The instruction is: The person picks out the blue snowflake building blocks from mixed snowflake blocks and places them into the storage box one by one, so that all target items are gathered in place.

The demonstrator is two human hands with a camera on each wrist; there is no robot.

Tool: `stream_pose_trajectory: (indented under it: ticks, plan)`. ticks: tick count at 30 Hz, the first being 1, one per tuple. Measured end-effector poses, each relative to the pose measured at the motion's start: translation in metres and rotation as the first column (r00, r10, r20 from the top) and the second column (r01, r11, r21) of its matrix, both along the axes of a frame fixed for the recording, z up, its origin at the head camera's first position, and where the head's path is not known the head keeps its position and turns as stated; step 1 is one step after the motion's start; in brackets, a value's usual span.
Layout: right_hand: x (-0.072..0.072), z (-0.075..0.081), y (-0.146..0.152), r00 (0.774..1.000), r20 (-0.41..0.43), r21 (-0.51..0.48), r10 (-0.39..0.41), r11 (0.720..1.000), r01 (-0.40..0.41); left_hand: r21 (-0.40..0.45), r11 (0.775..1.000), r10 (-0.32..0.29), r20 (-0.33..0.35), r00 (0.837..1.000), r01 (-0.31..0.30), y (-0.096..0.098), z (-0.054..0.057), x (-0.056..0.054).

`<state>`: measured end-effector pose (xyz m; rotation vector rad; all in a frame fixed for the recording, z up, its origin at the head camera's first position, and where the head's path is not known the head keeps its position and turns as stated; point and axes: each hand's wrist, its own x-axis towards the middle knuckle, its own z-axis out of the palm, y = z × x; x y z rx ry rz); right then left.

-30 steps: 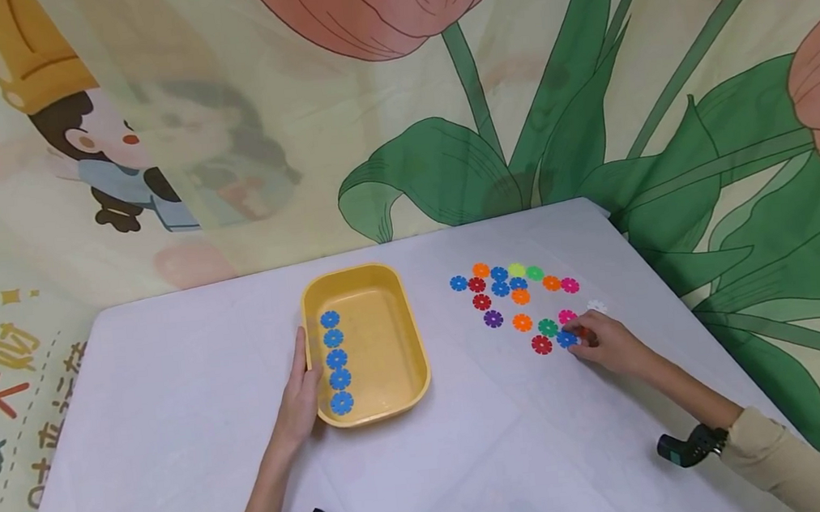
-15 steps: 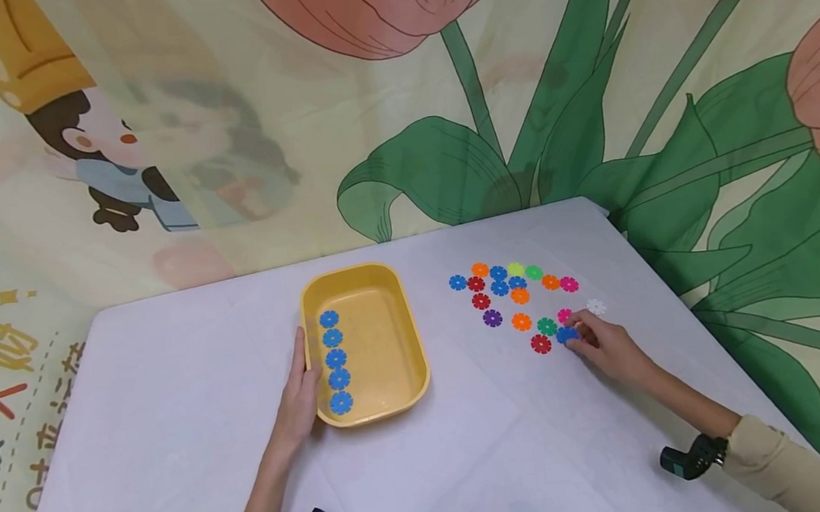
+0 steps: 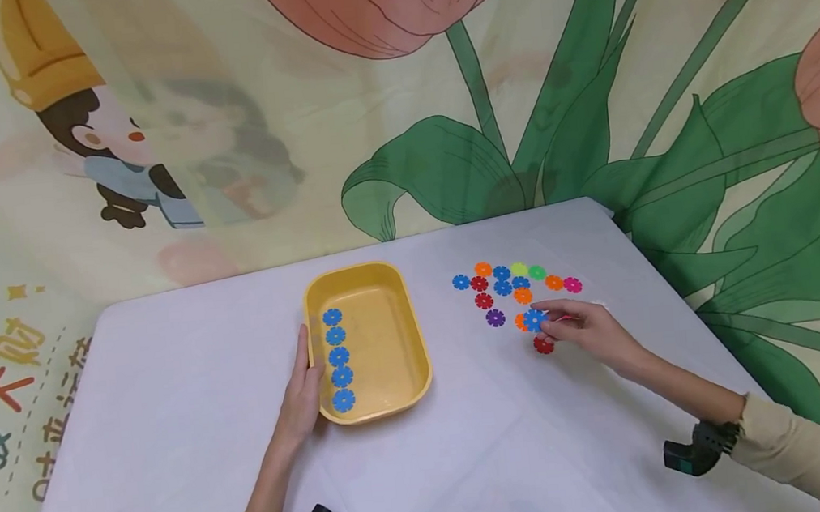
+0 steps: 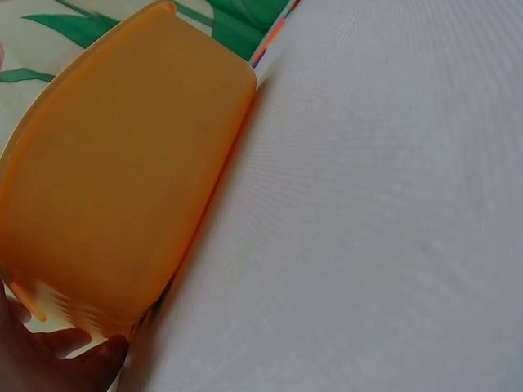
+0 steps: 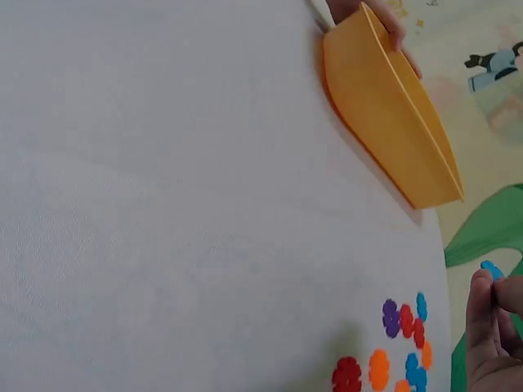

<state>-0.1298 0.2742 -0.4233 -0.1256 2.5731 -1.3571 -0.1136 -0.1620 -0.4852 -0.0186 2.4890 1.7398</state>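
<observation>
In the head view my right hand (image 3: 596,339) pinches a blue notched plastic disc (image 3: 534,321), a snowflake-shaped building piece, between thumb and fingertips. It is lifted over the loose discs. The right wrist view shows just an edge of this blue disc (image 5: 492,269) at the fingertips. My left hand (image 3: 299,392) grips the left wall of a yellow plastic tray (image 3: 416,329), thumb at the rim. Inside the tray, several blue discs (image 3: 339,356) lie in a column along the left side. The left wrist view has the tray's outer wall (image 4: 122,163) with fingers at its lower corner.
Loose discs lie right of the tray on the white-covered table (image 3: 472,462), among them a purple disc (image 3: 495,318), a red disc (image 3: 483,301) and a pink disc (image 3: 572,285). My right hand hides some. A printed cloth (image 3: 381,96) hangs behind the table.
My right hand has picked up the blue disc from the right-hand group and moved it left and slightly up. The left hand and the tray stay in place.
</observation>
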Motion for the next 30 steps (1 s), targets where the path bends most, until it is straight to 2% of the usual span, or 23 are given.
stream_pose_trajectory:
  ticks: [5, 11, 14, 17, 19, 21, 26, 30]
  plan:
    - [-0.001, 0.016, -0.015, 0.999, 0.027, 0.016, 0.041, 0.999, -0.041, -0.005, 1.000, 0.003, -0.005, 1.000, -0.003, 0.000, -0.001, 0.001]
    - [-0.008, 0.029, -0.036, 0.990, 0.045, -0.041, 0.130, 0.991, -0.128, -0.003, 1.000, 0.012, 0.004, 1.000, -0.012, 0.001, 0.000, 0.001]
    - [-0.013, 0.031, -0.052, 0.980, 0.034, -0.036, 0.196, 0.980, -0.195, 0.004, 1.000, 0.011, 0.001, 1.000, -0.011, 0.001, 0.000, 0.000]
    - [-0.019, 0.034, -0.075, 0.960, 0.022, -0.009, 0.279, 0.960, -0.279, 0.000, 1.000, 0.011, 0.006, 1.000, -0.011, 0.000, 0.000, 0.000]
    - [-0.022, 0.037, -0.094, 0.937, 0.023, 0.004, 0.348, 0.937, -0.348, -0.009, 1.000, 0.015, 0.009, 1.000, -0.015, 0.000, 0.000, 0.001]
    - [-0.025, 0.039, -0.116, 0.904, 0.038, 0.011, 0.426, 0.904, -0.426, -0.016, 1.000, 0.021, 0.010, 1.000, -0.021, -0.002, 0.000, 0.001]
    - [-0.035, 0.035, -0.169, 0.792, 0.090, 0.059, 0.604, 0.790, -0.610, -0.016, 1.000, 0.011, -0.014, 1.000, -0.011, -0.003, -0.001, -0.001]
    - [-0.043, 0.026, -0.204, 0.715, 0.141, 0.112, 0.684, 0.707, -0.698, -0.004, 1.000, -0.002, -0.025, 1.000, 0.002, -0.002, -0.003, -0.003]
